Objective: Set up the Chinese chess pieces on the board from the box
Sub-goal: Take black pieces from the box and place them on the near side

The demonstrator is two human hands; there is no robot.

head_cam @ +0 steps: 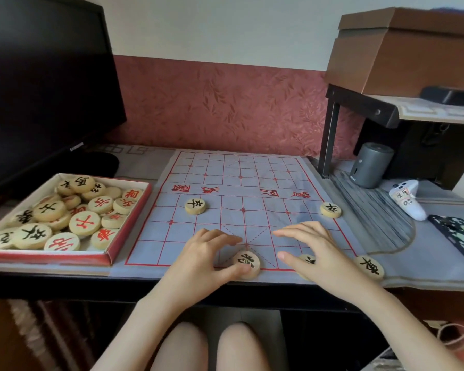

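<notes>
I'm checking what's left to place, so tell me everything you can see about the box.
The box is a shallow open tray, seemingly cardboard, red outside, white inside. It lies flat on the desk left of the board, holding a heap of pale round pieces marked red or black. The hands are off it.

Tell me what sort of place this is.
Probably a desk in a home room: a dark monitor stands at the left, patterned red wallpaper covers the wall behind, and a cardboard box sits on a small shelf at the right.
</notes>
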